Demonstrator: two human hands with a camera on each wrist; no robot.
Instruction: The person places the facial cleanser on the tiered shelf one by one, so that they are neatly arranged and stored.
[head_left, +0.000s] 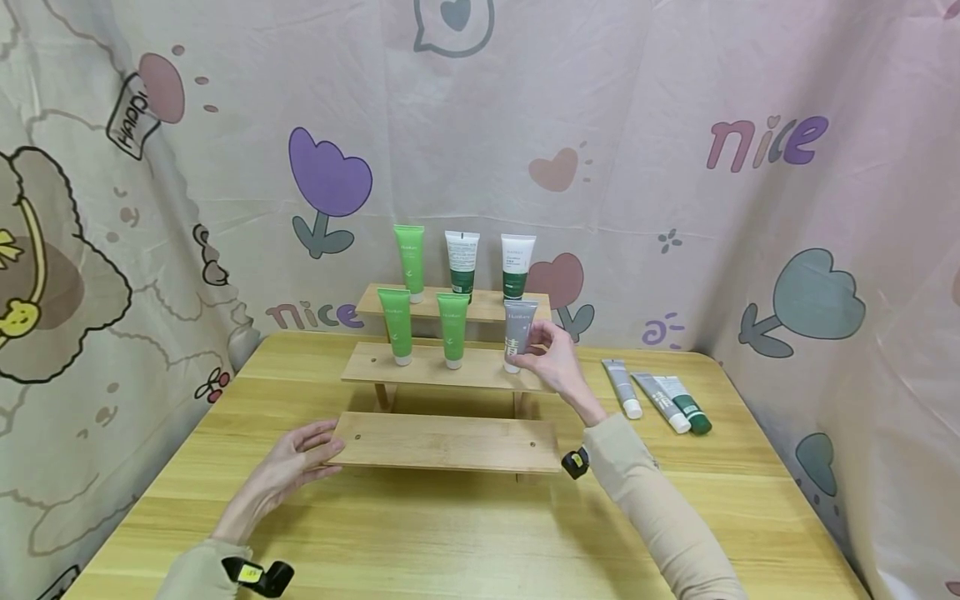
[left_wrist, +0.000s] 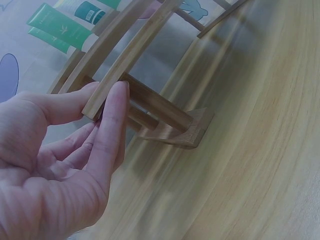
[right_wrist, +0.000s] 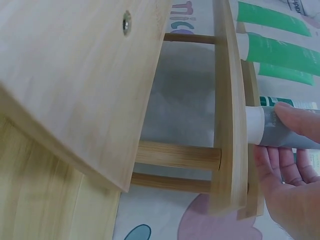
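Observation:
A three-tier wooden display rack (head_left: pixel 450 442) stands on the table. My left hand (head_left: pixel 292 462) pinches the left end of its lowest shelf, thumb on top and fingers beneath in the left wrist view. My right hand (head_left: pixel 555 358) holds a grey squeeze tube (right_wrist: pixel 285 127), cap down, at the right end of the middle shelf (head_left: pixel 480 371). Two green tubes (head_left: pixel 395 325) stand upright to the left on that shelf. On the top shelf (head_left: pixel 427 306) are another green tube (head_left: pixel 410 258) and two white-and-green tubes (head_left: pixel 461 254).
Right of the rack, two grey tubes (head_left: pixel 622 388) and a white-and-green tube (head_left: pixel 684 404) lie on the wooden table (head_left: pixel 450 542). A printed curtain (head_left: pixel 622 100) hangs close behind the rack and along both sides.

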